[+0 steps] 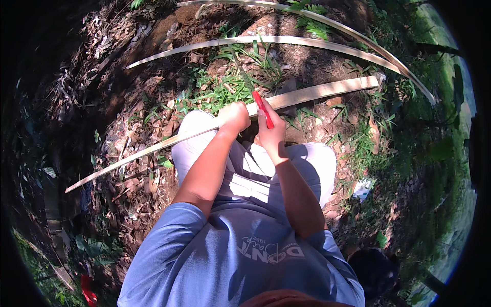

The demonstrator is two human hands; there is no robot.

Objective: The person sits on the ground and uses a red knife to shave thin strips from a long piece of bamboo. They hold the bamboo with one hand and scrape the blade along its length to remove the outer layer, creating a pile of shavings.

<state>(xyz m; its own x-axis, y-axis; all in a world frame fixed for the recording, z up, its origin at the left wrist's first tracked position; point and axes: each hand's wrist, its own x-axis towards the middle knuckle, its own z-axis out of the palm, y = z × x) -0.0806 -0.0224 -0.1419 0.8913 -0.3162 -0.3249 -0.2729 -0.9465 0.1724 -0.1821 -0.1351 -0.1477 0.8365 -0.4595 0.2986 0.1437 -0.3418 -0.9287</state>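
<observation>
A long pale wooden strip lies slantwise across my lap, its narrow end low on the left and its broad end far to the right. My left hand is closed around it near the middle, above my left knee. Just to the right, my right hand grips a slim red-handled tool against the strip. A thin dark line continues from the handle's far end over the grass; I cannot tell whether it is a blade. My right fingertips are partly hidden.
Beyond my knees, two more pale strips lie on the ground, one nearer and one farther, crossing at the right. Dry leaves and grass tufts cover the soil. A crumpled white-blue wrapper is at right, a red object at lower left.
</observation>
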